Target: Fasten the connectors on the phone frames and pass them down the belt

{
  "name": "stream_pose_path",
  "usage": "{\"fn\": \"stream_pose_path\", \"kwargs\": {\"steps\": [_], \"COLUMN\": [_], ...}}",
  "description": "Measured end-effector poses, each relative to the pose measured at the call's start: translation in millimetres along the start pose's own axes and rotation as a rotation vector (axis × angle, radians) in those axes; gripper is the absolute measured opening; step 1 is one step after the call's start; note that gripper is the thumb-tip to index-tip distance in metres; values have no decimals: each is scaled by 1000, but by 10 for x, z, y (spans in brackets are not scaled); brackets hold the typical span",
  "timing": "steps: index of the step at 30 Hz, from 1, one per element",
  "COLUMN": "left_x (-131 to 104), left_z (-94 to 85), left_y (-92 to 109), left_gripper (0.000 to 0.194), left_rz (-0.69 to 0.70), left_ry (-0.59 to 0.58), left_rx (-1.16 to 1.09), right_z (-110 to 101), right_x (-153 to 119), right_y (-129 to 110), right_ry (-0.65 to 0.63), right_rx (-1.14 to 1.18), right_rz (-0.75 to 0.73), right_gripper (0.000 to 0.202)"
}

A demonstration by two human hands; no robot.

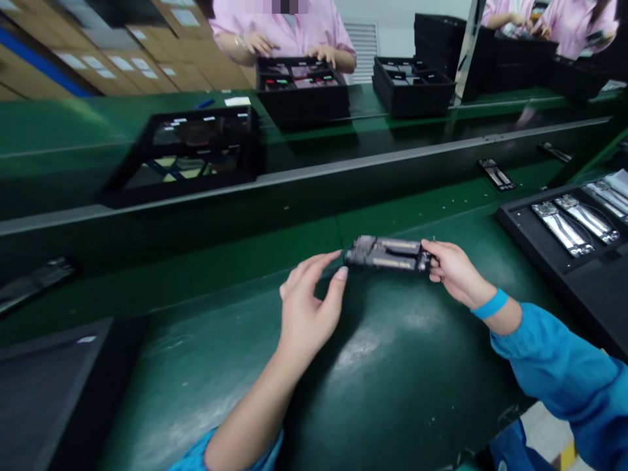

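Note:
A slim, dark circuit board assembly with two pale strips is held level above the green bench, its left end blurred. My right hand, with a blue band at the wrist, pinches its right end between thumb and fingers. At the opposite end, my left hand has thumb and fingertips at the edge, seemingly gripping it lightly. Similar assemblies lie in a black tray on the right.
A raised ledge crosses behind the bench, with a loose assembly below it. Another assembly lies at left, above a black tray. Across, a person in pink has both hands at a black divided bin.

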State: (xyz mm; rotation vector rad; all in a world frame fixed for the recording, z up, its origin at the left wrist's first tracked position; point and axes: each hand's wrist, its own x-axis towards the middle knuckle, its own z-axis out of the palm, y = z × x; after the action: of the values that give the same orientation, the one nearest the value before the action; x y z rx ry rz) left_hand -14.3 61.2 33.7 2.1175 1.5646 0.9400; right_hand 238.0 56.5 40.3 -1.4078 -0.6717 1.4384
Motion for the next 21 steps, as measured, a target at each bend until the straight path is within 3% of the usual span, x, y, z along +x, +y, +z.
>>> {"fn": "stream_pose_path", "kwargs": {"steps": [4,7,10,17,21], "left_x": [80,44,19,57,47], "left_z": [143,207,194,261,362], "left_y": [-295,-343,-335,-566,-637], "left_gripper": [37,36,33,38,43], "left_rz": [-54,-8,21,90,152], "left_ry": [-54,-103,-122,-83,-35], "left_rx": [51,81,105,71,-33], "right_z": [190,325,311,45,158], "right_x": [582,904,1063,922,592], "right_y": [-227,-234,-131,148,353], "right_ry": [43,39,56,63,-135], "right_rx": [8,-46,-140,-491,-742], "right_rz": [-56,-90,-145,-477,-669], "right_gripper": [22,20,21,30,16]}}
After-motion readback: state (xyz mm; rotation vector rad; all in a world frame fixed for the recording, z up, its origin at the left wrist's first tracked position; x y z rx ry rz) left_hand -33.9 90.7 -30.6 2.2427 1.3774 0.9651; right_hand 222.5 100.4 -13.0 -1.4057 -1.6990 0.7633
